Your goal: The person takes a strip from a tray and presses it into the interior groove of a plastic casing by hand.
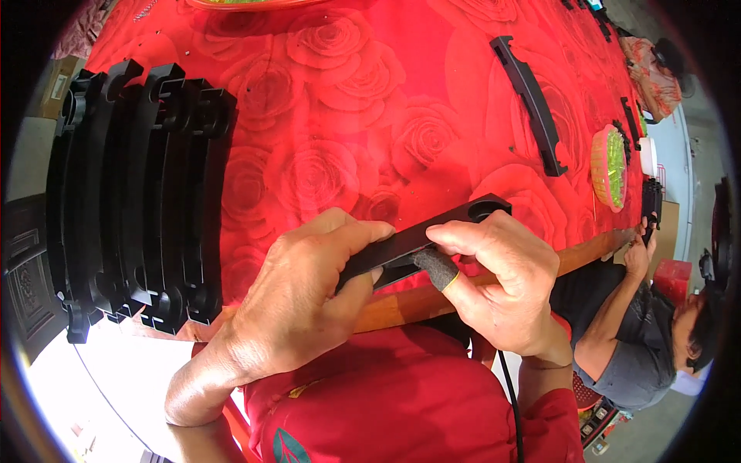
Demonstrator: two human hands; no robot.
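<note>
A long black plastic part [417, 235] with a rounded notch at its right end is held slantwise at the table's near edge. Around its left end my left hand [309, 282] is closed, thumb and fingers on opposite sides. My right hand [502, 274] pinches the part near the notched end. On one right finger sits a dark grey finger cot [437, 270] with a yellow rim, pressed against the part's underside. My fingers hide the part's left end.
Several similar black parts [147, 201] stand side by side at the left. Another black part [531, 104] lies alone at the right. Beyond it is a pink basket [610, 168] with green contents. At the far right a co-worker [633, 339] handles a black part. Red rose-patterned cloth [324, 116] covers the table.
</note>
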